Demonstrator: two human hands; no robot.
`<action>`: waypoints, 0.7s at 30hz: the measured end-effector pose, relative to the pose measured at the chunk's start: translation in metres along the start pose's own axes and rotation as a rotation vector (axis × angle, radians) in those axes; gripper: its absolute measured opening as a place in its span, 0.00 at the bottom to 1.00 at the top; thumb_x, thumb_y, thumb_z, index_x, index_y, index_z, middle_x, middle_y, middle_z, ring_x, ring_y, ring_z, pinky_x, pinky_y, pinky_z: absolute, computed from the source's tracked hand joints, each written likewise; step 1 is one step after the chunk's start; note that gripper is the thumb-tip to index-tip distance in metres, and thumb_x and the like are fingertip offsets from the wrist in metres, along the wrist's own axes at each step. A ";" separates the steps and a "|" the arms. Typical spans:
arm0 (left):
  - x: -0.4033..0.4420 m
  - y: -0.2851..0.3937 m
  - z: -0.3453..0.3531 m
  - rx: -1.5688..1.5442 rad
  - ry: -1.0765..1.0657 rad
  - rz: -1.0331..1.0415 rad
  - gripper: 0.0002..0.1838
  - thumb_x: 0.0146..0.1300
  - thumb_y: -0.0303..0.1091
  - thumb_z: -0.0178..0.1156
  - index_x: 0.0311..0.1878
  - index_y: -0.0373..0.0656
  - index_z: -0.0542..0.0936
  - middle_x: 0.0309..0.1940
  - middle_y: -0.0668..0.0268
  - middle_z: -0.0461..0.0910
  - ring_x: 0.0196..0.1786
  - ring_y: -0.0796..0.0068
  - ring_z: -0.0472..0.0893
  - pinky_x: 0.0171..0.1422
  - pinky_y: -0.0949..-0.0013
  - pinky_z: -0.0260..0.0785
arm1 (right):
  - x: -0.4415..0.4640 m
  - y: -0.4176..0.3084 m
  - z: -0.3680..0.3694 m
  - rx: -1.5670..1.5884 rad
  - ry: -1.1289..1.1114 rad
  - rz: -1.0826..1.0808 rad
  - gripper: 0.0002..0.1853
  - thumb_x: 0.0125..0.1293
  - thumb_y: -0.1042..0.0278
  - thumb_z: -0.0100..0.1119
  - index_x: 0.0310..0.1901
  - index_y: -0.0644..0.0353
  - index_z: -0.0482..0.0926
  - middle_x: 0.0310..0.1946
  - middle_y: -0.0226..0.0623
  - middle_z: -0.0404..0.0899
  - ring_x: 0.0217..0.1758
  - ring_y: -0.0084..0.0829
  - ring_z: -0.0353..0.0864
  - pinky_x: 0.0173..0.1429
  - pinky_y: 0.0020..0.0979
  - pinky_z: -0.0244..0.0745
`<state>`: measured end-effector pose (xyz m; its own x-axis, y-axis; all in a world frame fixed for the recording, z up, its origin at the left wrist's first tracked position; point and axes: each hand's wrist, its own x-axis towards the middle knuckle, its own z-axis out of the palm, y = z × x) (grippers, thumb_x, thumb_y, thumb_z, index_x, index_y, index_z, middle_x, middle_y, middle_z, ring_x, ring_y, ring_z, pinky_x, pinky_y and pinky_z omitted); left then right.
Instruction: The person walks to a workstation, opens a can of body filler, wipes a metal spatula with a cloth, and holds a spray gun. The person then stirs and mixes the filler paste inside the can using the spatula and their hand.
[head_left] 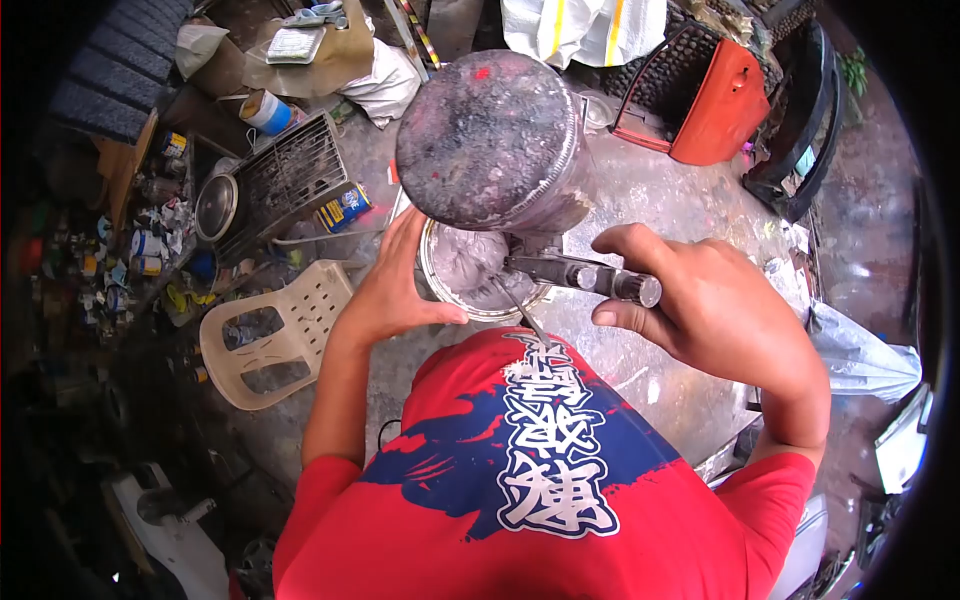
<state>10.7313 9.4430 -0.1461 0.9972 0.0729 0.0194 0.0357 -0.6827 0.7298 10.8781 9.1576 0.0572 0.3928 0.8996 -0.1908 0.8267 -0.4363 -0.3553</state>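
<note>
What looks like a spray gun (pixel 600 279), with a large stained cup lid (pixel 490 140) on top and two ribbed knobs at its rear, is close below my head. Around its rear end curls my right hand (pixel 690 295), thumb on the near side and forefinger on the far side; the handle is hidden. Partly under the cup is an open round can (pixel 424 262) with wet-looking grey stuff inside. My left hand (pixel 385 290) is curved against the can's left side, thumb stretched along the near rim. A thin rod (pixel 518 308) slants over that rim.
A stained grey tabletop (pixel 620 370) lies beneath. Left are a beige plastic chair (pixel 295 335), a blue-yellow tin (pixel 343 207) and a metal rack (pixel 300 165). An orange panel (pixel 715 105) and a black curved part (pixel 805 140) stand at the far right.
</note>
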 end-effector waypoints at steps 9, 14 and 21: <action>-0.002 0.021 0.002 0.028 0.032 0.062 0.76 0.31 0.65 0.82 0.81 0.38 0.53 0.79 0.46 0.56 0.82 0.46 0.54 0.84 0.51 0.49 | -0.005 0.010 -0.004 -0.017 0.120 0.021 0.25 0.66 0.52 0.68 0.59 0.55 0.73 0.32 0.47 0.84 0.34 0.55 0.82 0.37 0.49 0.72; -0.004 0.027 0.006 0.067 0.056 0.059 0.75 0.31 0.64 0.82 0.81 0.39 0.54 0.79 0.47 0.57 0.81 0.46 0.55 0.83 0.51 0.51 | -0.008 0.010 0.002 -0.016 0.146 -0.065 0.25 0.66 0.52 0.68 0.59 0.55 0.73 0.32 0.47 0.84 0.35 0.55 0.83 0.38 0.48 0.74; -0.009 0.048 0.010 0.051 -0.042 -0.079 0.73 0.32 0.64 0.83 0.79 0.38 0.57 0.77 0.46 0.59 0.79 0.42 0.57 0.82 0.51 0.51 | -0.009 0.006 0.007 0.064 0.023 -0.232 0.20 0.70 0.54 0.63 0.48 0.60 0.67 0.25 0.50 0.80 0.33 0.57 0.82 0.36 0.53 0.73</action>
<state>10.7251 9.4022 -0.1185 0.9930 0.0980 -0.0663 0.1165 -0.7125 0.6919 10.8765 9.1466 0.0510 0.2047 0.9758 -0.0767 0.8691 -0.2173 -0.4443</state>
